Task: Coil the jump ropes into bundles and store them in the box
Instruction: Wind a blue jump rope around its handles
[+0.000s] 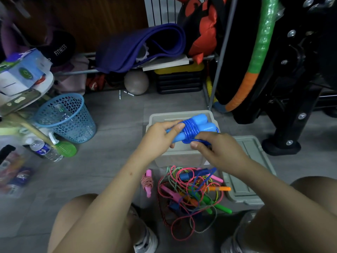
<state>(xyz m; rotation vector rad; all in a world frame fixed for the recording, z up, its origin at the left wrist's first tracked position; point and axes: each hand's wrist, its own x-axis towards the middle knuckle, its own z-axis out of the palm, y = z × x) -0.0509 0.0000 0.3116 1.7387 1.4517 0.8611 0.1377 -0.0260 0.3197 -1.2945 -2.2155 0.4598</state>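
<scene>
Centre frame, over the box (182, 156): left hand (160, 133) grips the blue rope (191, 129) by its handles, right hand (215, 148) pinches the cord's tail. Looks light, springy and slick; hold it across the wraps or they'll uncoil.

both forearms were bare, no sleeves showing. the knees at the lower frame were bare too. grey-white sneakers (145, 240) sat at the bottom edge.

Rope bundle (193, 129) above box (179, 154); lid (249, 172) right, tangled ropes (191, 194) before.
</scene>
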